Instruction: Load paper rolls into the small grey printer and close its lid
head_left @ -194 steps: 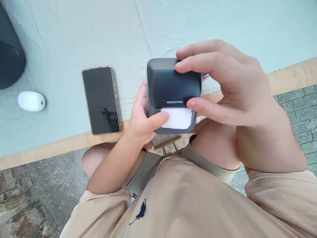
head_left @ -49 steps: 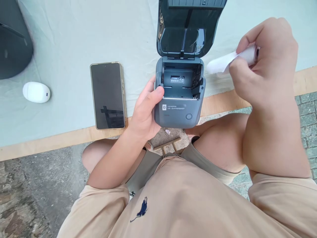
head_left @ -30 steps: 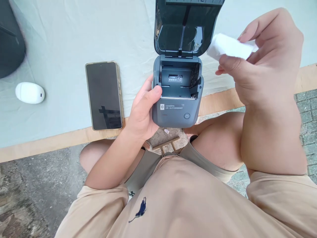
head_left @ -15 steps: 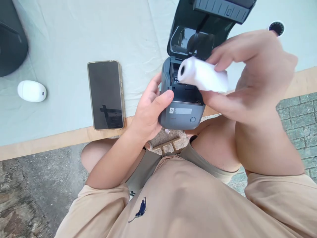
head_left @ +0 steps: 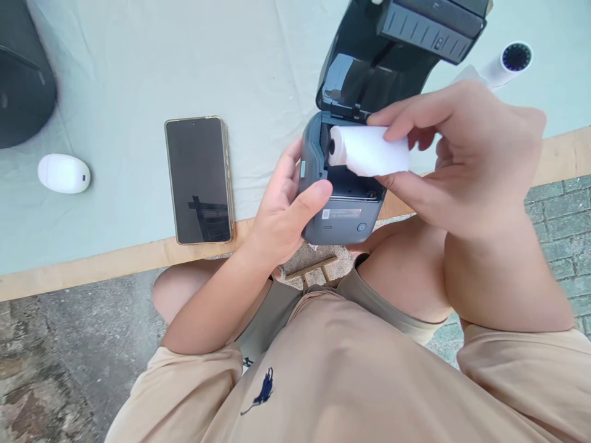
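Note:
A dark grey label printer (head_left: 341, 227) has its lid (head_left: 369, 80) swung up, baring the roll compartment. My left hand (head_left: 286, 215) grips the printer's left side, thumb on its top edge, the other fingers mostly hidden behind it. Between the thumb and fingers of my right hand (head_left: 466, 154) is a white paper roll (head_left: 373, 151). The roll lies crosswise at the mouth of the compartment, its dark core end facing left. Whether it touches the compartment's floor I cannot tell.
A phone (head_left: 201, 178) lies left of the printer near the table's wooden edge (head_left: 138, 255). Farther left are a white earbud case (head_left: 64, 173) and a black object (head_left: 23, 80). A white cylinder with a dark round end (head_left: 516, 58) is at the upper right.
My right hand has lowered the paper roll into the compartment's mouth and levelled it. The view has shifted slightly, showing more of the white cylinder.

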The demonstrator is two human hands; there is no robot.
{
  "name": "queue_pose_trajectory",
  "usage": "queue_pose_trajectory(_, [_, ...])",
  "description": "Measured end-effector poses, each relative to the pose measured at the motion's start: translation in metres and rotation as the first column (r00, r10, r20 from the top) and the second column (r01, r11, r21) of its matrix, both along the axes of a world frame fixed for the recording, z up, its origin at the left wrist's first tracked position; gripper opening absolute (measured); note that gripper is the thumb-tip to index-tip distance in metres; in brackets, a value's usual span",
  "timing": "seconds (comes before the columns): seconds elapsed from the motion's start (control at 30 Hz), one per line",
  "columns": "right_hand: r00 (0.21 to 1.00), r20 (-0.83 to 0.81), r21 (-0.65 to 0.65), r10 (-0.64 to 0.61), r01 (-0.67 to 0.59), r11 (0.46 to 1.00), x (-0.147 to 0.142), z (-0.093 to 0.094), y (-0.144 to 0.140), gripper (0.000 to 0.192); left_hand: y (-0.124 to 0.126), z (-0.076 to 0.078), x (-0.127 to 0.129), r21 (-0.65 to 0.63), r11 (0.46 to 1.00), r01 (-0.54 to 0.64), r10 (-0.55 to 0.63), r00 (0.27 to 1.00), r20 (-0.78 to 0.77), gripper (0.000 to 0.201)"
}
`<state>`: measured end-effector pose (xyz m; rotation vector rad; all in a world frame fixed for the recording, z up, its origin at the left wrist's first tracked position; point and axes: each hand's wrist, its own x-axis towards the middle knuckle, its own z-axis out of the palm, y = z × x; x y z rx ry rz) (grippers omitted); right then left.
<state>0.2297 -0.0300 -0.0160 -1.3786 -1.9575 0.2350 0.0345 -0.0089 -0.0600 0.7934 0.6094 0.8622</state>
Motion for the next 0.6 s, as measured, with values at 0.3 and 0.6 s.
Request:
queue_pose_trajectory(0.3, [0.991,0.129,-0.003,-0.024,0.025,1.0,-0.006,0.002,0.0,0.01,0.001,0.0,0.001,-0.008,1.0,0.002,-0.002,0.999,-0.042,0.049])
queue_pose_trajectory(0.6, [0.965,0.129,0.275,0.23,-0.258,0.926,-0.016,-0.008,-0.005,0.015,0.006,-0.003,-0.004,-0.087,0.994,0.06,-0.051,0.993,0.106,0.04])
